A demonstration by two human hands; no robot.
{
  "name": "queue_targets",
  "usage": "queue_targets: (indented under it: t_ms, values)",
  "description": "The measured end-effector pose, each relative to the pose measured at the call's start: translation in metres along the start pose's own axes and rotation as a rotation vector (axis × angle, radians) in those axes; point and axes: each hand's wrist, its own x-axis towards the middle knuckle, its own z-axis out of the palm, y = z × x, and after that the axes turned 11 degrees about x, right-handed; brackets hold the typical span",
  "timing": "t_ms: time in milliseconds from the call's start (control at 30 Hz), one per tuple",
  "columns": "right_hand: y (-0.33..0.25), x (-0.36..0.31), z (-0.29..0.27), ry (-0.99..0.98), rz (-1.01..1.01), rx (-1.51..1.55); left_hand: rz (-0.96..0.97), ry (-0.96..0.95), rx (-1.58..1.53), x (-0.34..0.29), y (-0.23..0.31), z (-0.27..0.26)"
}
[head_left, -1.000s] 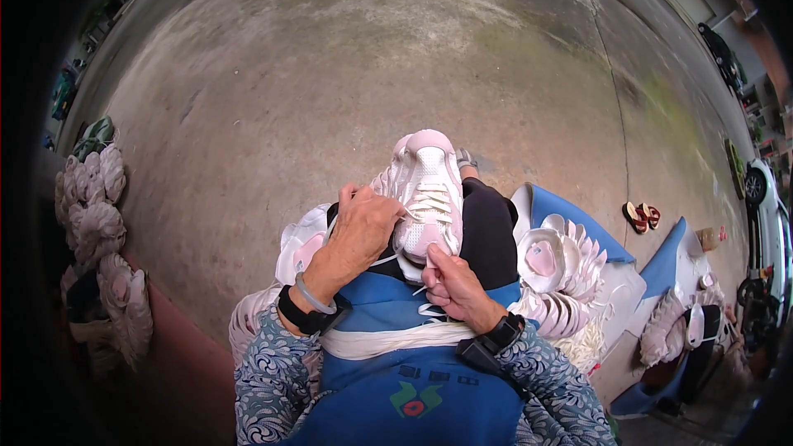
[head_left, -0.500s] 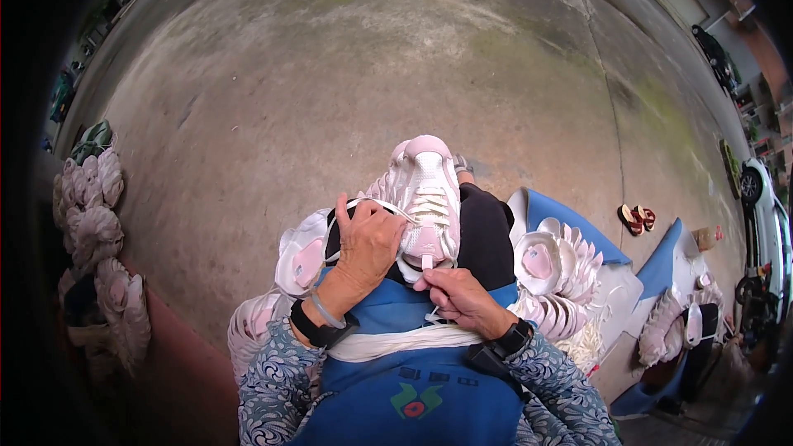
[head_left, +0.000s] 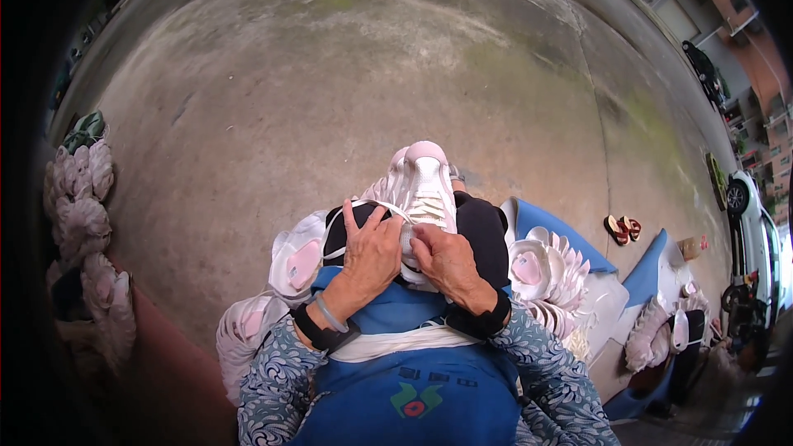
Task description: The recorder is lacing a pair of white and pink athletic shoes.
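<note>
A white and pink sneaker rests on my lap with its toe pointing away from me, its upper laced partway with white laces. Left of its tongue, my left hand pinches a white shoelace, which arcs in a loop over the dark trouser knee. My left index finger sticks up. My right hand is closed at the near end of the lacing, almost touching the left. Its fingertips press on the sneaker's tongue area, and what they grip is hidden. Another pink-toed sneaker sits just behind on the left.
Stacks of white and pink shoes lie beside me, left and right. More shoe bundles stand at the far left. Red-brown sandals rest on the concrete ground, near blue sheeting. A white car is parked far right.
My right hand has moved up from the pull tab at the sneaker's near end to the lacing, beside my left hand. My left hand keeps hold of the shoelace. The view has shifted slightly.
</note>
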Motion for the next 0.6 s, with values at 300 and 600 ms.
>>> queue_targets:
  t_ms: [300,600]
  values:
    - [0.018,0.012,0.037,-0.032,-0.056,0.057,-0.112,0.09,-0.099,-0.008,-0.002,-0.006]
    - [0.018,0.019,0.029,0.018,-0.077,-0.001,-0.108,0.098,-0.084,0.0,0.006,0.001]
